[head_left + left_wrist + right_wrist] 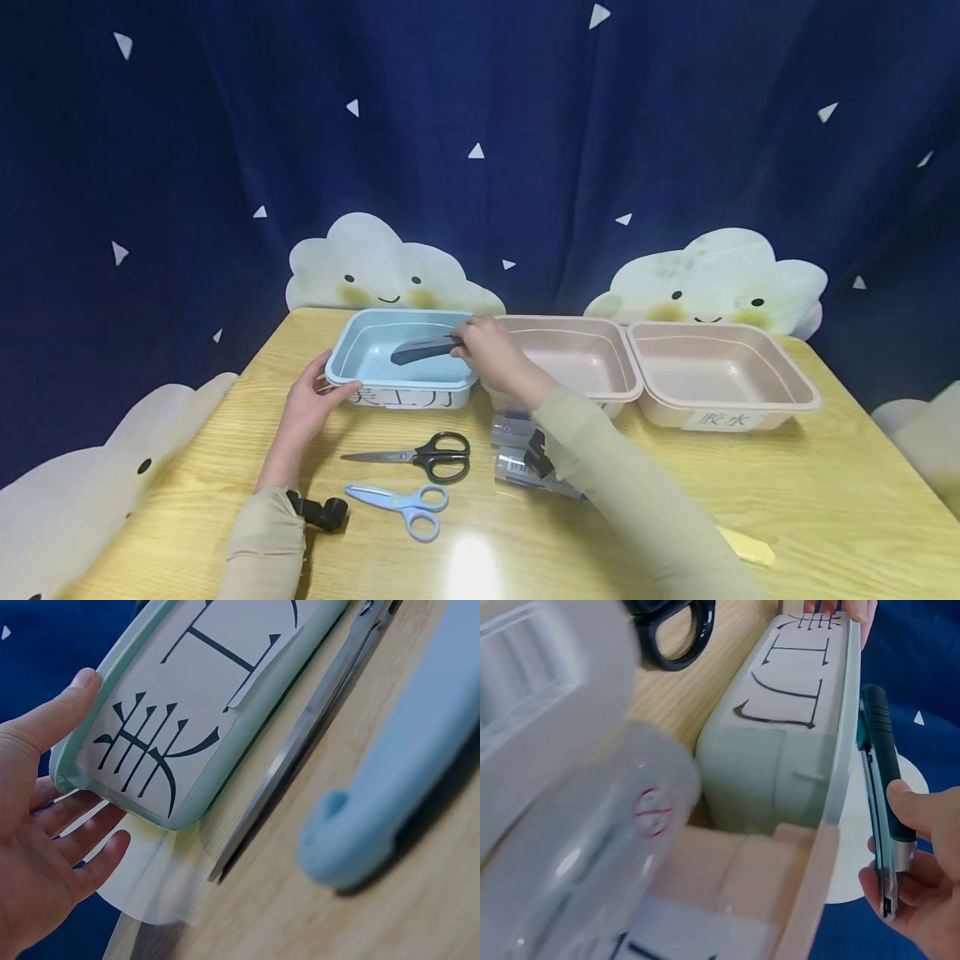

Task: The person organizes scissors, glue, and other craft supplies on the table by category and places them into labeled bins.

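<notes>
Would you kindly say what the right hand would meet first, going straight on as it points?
Likely the blue bin, with the utility knife in the right hand leading; height is unclear, so it might pass over.

Light blue bin (341, 372): open-topped, round-cornered, upright, left of centre in the head view
Label (408, 398): white paper, black characters, on the bin's front wall, lower edge partly lifted
Utility knife (424, 349): dark, with silvery metal, above the bin's opening, slanting down leftward in the frame
</notes>
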Demonstrator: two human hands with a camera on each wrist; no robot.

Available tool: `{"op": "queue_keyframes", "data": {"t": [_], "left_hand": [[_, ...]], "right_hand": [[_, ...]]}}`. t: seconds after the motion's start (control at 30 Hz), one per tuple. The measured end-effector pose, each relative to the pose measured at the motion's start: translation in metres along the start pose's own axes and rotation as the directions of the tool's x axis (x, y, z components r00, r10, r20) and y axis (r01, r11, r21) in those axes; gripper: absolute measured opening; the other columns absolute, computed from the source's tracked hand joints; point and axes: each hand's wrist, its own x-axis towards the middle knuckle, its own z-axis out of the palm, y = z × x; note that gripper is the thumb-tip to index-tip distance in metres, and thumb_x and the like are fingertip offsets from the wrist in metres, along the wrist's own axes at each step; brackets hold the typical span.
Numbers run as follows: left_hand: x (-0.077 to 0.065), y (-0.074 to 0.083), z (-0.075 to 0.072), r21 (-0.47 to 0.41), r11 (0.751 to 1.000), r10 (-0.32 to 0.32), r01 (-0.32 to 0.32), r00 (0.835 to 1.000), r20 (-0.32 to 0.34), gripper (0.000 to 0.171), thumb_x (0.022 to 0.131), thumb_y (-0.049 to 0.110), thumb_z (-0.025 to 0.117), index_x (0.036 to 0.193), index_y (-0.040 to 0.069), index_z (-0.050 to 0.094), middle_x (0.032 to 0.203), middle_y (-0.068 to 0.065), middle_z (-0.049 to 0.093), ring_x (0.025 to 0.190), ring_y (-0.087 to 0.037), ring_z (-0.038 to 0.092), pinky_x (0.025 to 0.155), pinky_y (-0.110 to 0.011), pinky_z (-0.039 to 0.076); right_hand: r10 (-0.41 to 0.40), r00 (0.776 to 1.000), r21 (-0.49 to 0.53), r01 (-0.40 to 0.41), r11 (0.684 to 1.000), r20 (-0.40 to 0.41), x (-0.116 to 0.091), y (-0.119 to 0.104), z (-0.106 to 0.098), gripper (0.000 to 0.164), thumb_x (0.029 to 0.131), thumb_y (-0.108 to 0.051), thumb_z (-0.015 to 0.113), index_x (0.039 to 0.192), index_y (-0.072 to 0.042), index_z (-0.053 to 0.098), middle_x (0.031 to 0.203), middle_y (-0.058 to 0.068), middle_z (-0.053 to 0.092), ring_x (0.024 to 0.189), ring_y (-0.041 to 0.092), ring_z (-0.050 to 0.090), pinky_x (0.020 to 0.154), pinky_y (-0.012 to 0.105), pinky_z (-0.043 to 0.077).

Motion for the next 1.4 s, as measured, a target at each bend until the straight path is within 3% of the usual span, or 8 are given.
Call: {"op": "queue_keyframes", "data": {"t": [0.33,0.53,0.7,0.77,0.93,1.4], "left_hand": [[0.000,0.000,-0.001,-0.008,1.000,0.008,-0.008,1.000,-0.009,0.087,0.078,0.037,0.070,0.146,0.015,0.020,0.141,-0.017,0.034,0.121,-0.035,0.042,0.097,-0.044,0.042],[0.000,-0.001,-0.001,-0.019,1.000,0.003,-0.003,1.000,-0.010,0.087,0.078,0.037,0.070,0.146,0.015,0.021,0.141,-0.017,0.035,0.121,-0.034,0.042,0.097,-0.044,0.042],[0.000,-0.001,-0.001,-0.025,1.000,-0.008,0.008,1.000,-0.005,0.088,0.077,0.037,0.071,0.146,0.015,0.021,0.142,-0.017,0.034,0.122,-0.034,0.042,0.098,-0.044,0.042],[0.001,-0.001,0.000,-0.026,1.000,-0.011,0.011,1.000,-0.006,0.088,0.077,0.037,0.071,0.146,0.015,0.020,0.142,-0.017,0.034,0.122,-0.034,0.042,0.098,-0.044,0.042],[0.001,0.000,0.001,-0.031,0.999,-0.011,0.011,1.000,-0.009,0.087,0.077,0.036,0.071,0.146,0.015,0.021,0.142,-0.017,0.034,0.122,-0.034,0.042,0.098,-0.044,0.042],[-0.001,-0.002,0.003,-0.038,0.999,-0.018,0.018,1.000,-0.014,0.086,0.078,0.036,0.070,0.146,0.017,0.021,0.143,-0.016,0.033,0.123,-0.034,0.041,0.098,-0.045,0.041]], "right_hand": [[0.040,0.997,-0.033,-0.038,0.999,0.069,0.025,-0.012,0.006,0.018,0.085,-0.025,0.063,0.091,-0.009,0.069,0.086,0.006,0.066,0.086,0.022,0.060,0.078,0.035,0.049],[0.052,0.995,-0.017,-0.050,0.999,0.084,0.039,-0.008,0.033,0.015,0.086,-0.020,0.062,0.078,-0.008,0.063,0.076,0.005,0.061,0.079,0.022,0.057,0.074,0.034,0.047],[0.108,0.988,0.008,-0.109,0.994,0.112,0.043,-0.013,0.045,0.015,0.086,-0.022,0.062,0.081,-0.008,0.064,0.079,0.006,0.060,0.081,0.021,0.055,0.075,0.033,0.047],[0.143,0.981,0.014,-0.146,0.989,0.130,0.041,-0.020,0.039,0.013,0.085,-0.019,0.063,0.084,-0.006,0.065,0.083,0.007,0.061,0.085,0.022,0.056,0.078,0.034,0.048],[0.151,0.981,-0.004,-0.152,0.988,0.119,0.043,-0.020,0.049,0.010,0.082,-0.017,0.065,0.082,-0.007,0.064,0.083,0.005,0.060,0.083,0.020,0.056,0.077,0.031,0.048],[0.171,0.958,-0.028,-0.169,0.985,0.231,0.047,-0.019,0.055,0.013,0.081,-0.020,0.067,0.081,-0.007,0.065,0.082,0.003,0.063,0.078,0.016,0.057,0.075,0.028,0.049]]}}
